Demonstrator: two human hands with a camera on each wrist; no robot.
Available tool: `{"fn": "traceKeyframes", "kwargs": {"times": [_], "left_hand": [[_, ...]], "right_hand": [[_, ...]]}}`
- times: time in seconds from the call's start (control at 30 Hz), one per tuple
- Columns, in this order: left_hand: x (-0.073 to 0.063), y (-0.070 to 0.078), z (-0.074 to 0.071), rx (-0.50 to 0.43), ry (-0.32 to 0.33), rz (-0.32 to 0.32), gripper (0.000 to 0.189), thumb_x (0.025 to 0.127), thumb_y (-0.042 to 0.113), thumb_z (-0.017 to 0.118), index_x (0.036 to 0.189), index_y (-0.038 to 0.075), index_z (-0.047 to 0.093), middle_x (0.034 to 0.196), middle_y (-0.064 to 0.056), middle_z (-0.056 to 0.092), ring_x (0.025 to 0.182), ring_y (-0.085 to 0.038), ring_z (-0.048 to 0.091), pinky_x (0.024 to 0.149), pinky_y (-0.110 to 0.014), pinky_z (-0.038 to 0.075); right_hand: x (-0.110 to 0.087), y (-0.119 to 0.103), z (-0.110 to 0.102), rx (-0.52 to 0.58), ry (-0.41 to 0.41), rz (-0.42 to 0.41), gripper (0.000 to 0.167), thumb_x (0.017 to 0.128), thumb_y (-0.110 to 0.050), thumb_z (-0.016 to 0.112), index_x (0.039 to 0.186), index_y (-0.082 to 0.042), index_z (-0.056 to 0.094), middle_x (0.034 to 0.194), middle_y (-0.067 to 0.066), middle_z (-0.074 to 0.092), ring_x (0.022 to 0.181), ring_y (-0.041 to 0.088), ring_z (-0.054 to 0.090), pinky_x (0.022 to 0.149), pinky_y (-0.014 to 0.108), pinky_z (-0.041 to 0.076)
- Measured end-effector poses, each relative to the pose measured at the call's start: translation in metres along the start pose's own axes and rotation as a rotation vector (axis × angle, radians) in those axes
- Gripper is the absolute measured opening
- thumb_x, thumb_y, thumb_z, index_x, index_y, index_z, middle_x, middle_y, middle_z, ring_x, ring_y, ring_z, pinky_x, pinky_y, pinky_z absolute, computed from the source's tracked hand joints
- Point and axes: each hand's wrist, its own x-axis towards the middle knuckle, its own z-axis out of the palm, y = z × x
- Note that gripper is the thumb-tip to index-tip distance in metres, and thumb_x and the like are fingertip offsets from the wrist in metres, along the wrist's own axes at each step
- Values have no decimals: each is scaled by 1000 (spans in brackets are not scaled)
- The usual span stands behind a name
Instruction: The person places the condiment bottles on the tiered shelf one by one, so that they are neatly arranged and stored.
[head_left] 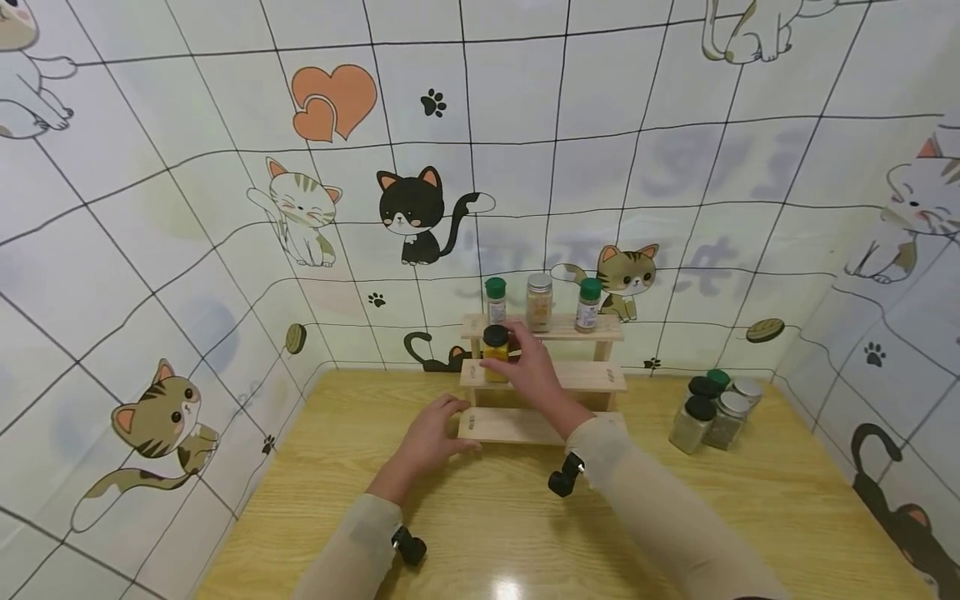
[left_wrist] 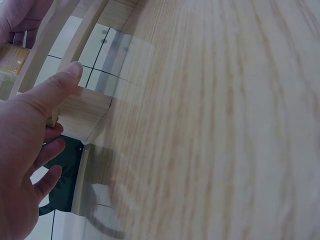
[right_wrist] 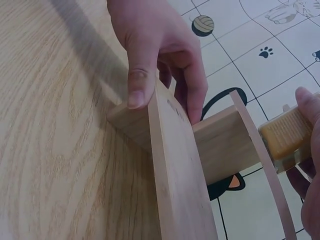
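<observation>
Jar, pinched in right hand, may tip off rack; left hand grips its bottom step.

This looks like a home kitchen corner. White tile-patterned wall covering printed with cartoon cats, paw prints and orange hearts wraps around a light wooden tabletop. A small three-step pale wooden spice rack holds lidded seasoning jars, and more clear spice jars cluster nearby.
</observation>
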Motion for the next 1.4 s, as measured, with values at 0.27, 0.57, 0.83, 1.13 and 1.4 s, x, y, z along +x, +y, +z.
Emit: {"fn": "traceKeyframes", "kwargs": {"times": [0.27, 0.57, 0.83, 1.13, 1.4], "left_hand": [[2, 2, 1, -16, -4, 14, 78, 85, 48, 96, 146, 9, 68, 138, -5, 65, 129, -29, 64, 114, -50, 53], [5, 1, 2, 0, -17, 6, 78, 86, 49, 95, 148, 10, 67, 139, -5, 65, 131, -30, 64, 115, -51, 52], [1, 3, -2, -25, -13, -20, 79, 86, 46, 97, 148, 8, 67, 141, -7, 65, 132, -33, 64, 114, -54, 52], [-1, 2, -1, -43, -3, -22, 76, 86, 42, 98, 147, 8, 67, 141, -7, 65, 133, -34, 63, 115, -56, 51], [0, 1, 2, -25, -11, -28, 77, 86, 44, 97, 148, 10, 67, 142, -6, 65, 134, -32, 63, 115, -54, 52]], "right_hand": [[-2, 3, -2, -26, 12, 10, 72, 91, -24, 95, 151, -16, 56, 123, 11, 73, 110, 29, 71, 95, 47, 63], [-28, 9, -27, -7, 20, 106, 94, 90, -31, 97, 163, -11, 41, 135, 16, 61, 129, 41, 63, 110, 57, 54], [-73, 14, -86, 4, 98, 113, 82, 96, -31, 92, 158, -10, 43, 136, 19, 59, 127, 40, 58, 110, 55, 49], [-126, 29, -156, -209, 292, 50, 72, 96, -17, 91, 150, 0, 48, 130, 21, 59, 119, 35, 58, 100, 38, 47], [-162, 42, -213, -338, 385, 156, 78, 99, -28, 88, 157, 0, 45, 139, 23, 53, 125, 42, 54, 96, 49, 46]]}}
